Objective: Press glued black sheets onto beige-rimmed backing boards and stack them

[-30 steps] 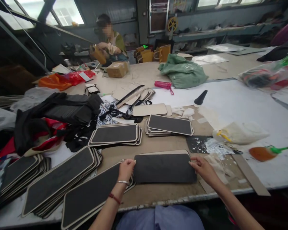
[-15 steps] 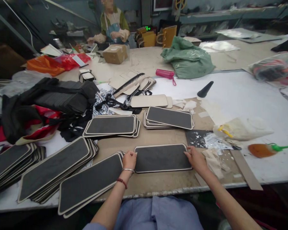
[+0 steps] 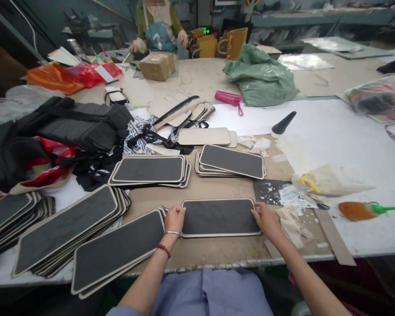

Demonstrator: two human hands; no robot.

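A dark grey rectangular panel (image 3: 220, 217) with rounded corners and a beige border lies on the brown board in front of me. My left hand (image 3: 174, 219) pinches its left edge between thumb and fingers. At the opposite short edge, my right hand (image 3: 266, 220) grips the panel near its upper right corner. Just left of my left hand is a slanted stack of similar panels (image 3: 118, 250). Two more stacks of panels, one on the left (image 3: 149, 169) and one on the right (image 3: 232, 161), sit beyond the held one.
Further panel stacks (image 3: 66, 228) fill the left side, below black straps and fabric (image 3: 79, 125). On the right are a glue-smeared black sheet (image 3: 270, 192), a plastic bag (image 3: 332, 179) and an amber bottle with a green nozzle (image 3: 357, 210). A co-worker (image 3: 158, 30) stands across the table behind a cardboard box (image 3: 158, 66).
My view has shifted slightly. Both hands stay on the panel's short edges, and the panel lies almost as before. The co-worker's hands have moved apart.
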